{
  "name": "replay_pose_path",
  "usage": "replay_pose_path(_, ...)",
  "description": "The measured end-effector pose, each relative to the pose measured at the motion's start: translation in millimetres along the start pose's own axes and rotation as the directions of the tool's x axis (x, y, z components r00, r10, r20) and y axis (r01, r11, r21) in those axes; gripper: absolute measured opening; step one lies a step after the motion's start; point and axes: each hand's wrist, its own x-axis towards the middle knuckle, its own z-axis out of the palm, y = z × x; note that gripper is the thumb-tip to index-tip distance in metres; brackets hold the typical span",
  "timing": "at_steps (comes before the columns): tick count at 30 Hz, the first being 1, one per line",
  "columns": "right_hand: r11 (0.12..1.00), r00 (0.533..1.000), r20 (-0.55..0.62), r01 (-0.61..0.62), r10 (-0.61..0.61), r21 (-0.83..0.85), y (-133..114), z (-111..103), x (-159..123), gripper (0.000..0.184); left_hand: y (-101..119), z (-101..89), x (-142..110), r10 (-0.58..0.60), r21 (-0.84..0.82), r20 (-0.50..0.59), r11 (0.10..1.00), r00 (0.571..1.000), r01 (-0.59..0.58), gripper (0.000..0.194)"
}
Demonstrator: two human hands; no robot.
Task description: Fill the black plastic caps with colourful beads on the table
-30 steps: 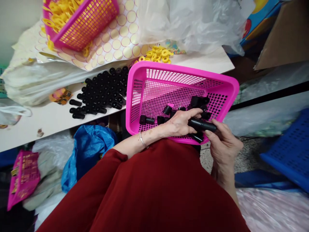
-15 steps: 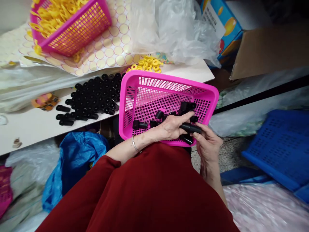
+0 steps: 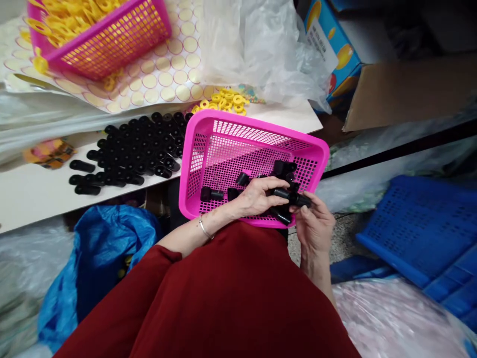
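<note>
Head view: the only one we had; the pink basket point(image 3: 261, 127) filled the frame's centre.
Left hand point(image 3: 255, 198): over the lower right of the basket, thumb and fingers pinched around the left end of the black cylinder point(image 3: 281, 193).
Right hand point(image 3: 316, 221): at the basket's lower right corner, fingertips gripping the cylinder's right end.
Spacing: our hands sat close, both clamped on that one cylinder.
Cylinder: looked like two pieces end to end; we couldn't tell if they were joined. Two-ended hold likely kept it in line and let us steady one end against the other. Held low over the basket, probably so anything dropped would land inside.
Basket seat: near rim against our red garment point(image 3: 238, 288), far rim by the white tabletop point(image 3: 33, 194); underside hidden. We probably braced it there to free both hands.
Loose black pieces point(image 3: 212, 194): scattered on the basket floor, easy reach for our fingers.
Black cylinder rows point(image 3: 137, 144): packed tightly at left, presumably to save tabletop space.
Yellow rings point(image 3: 223, 99): heaped behind the basket, upper centre.
</note>
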Motion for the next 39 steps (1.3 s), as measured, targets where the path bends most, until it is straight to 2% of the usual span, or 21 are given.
replay_pose_path(4,0.996,0.997,0.020,-0.072,0.071,0.048,-3.8,3.7,-0.5,0.037,4.0,7.4,0.5,-0.133,-0.156,0.018,0.979,0.991,0.134,0.027)
replay_pose_path(6,0.994,0.996,0.022,-0.089,0.088,0.064,-4.6,6.0,-0.7,0.037,6.6,12.0,1.1,-0.157,-0.110,0.002,0.982,0.988,0.156,0.027)
replay_pose_path(8,0.991,0.994,0.030,-0.106,0.104,0.087,-5.0,8.4,-1.2,0.037,8.2,15.6,2.2,-0.118,-0.004,-0.039,0.993,0.992,0.118,0.026)
replay_pose_path(10,0.985,0.991,0.041,-0.128,0.124,0.115,-5.0,11.3,-2.0,0.036,8.4,17.8,3.5,-0.028,0.099,-0.074,0.994,0.997,0.036,0.022)
replay_pose_path(12,0.978,0.988,0.050,-0.154,0.148,0.143,-4.8,15.1,-2.5,0.035,7.6,19.0,5.0,0.126,0.192,-0.087,0.975,0.988,-0.108,0.016)
replay_pose_path(14,0.968,0.986,0.044,-0.166,0.160,0.187,-5.3,19.7,-1.9,0.035,7.2,19.5,6.6,0.324,0.303,-0.072,0.908,0.943,-0.289,0.013)
replay_pose_path(17,0.948,0.986,0.037,-0.168,0.165,0.271,-8.5,25.3,0.8,0.037,9.4,18.6,8.3,0.545,0.481,0.020,0.730,0.838,-0.486,0.016)
replay_pose_path(20,0.932,0.984,0.065,-0.179,0.167,0.315,-11.7,26.6,2.4,0.038,13.4,14.0,9.5,0.617,0.560,0.119,0.605,0.778,-0.565,0.019)
replay_pose_path(23,0.928,0.977,0.111,-0.206,0.180,0.310,-8.9,26.1,1.1,0.038,16.3,6.9,10.5,0.608,0.538,0.164,0.606,0.777,-0.587,0.018)
replay_pose_path(25,0.928,0.975,0.125,-0.215,0.185,0.304,-3.1,26.9,0.0,0.040,18.1,2.1,11.2,0.610,0.534,0.156,0.610,0.777,-0.586,0.016)
replay_pose_path(29,0.936,0.965,0.167,-0.239,0.200,0.259,5.5,35.0,2.2,0.047,29.5,-8.6,9.4,0.567,0.516,0.153,0.653,0.809,-0.555,0.013)
replay_pose_path(32,0.961,0.941,0.247,-0.261,0.233,0.088,-4.6,46.1,3.0,0.049,47.8,-24.4,-5.2,0.571,0.522,0.081,0.674,0.817,-0.523,0.012)
replay_pose_path(34,0.976,0.944,0.251,-0.203,0.215,-0.074,-18.0,51.7,2.3,0.042,61.3,-41.1,-24.8,0.595,0.576,-0.013,0.662,0.804,-0.480,0.013)
replay_pose_path(35,0.975,0.950,0.235,-0.174,0.204,-0.141,-24.1,52.7,2.9,0.037,67.3,-51.3,-37.2,0.609,0.620,-0.076,0.649,0.790,-0.441,0.014)
replay_pose_path(37,0.970,0.974,0.144,-0.144,0.174,-0.196,-30.3,50.7,8.3,0.032,76.4,-75.5,-66.7,0.642,0.727,-0.239,0.616,0.728,-0.303,0.019)
replay_pose_path(39,0.962,0.985,0.067,-0.140,0.159,-0.233,-25.5,46.0,17.4,0.033,81.4,-103.0,-101.1,0.656,0.796,-0.425,0.599,0.623,-0.088,0.024)
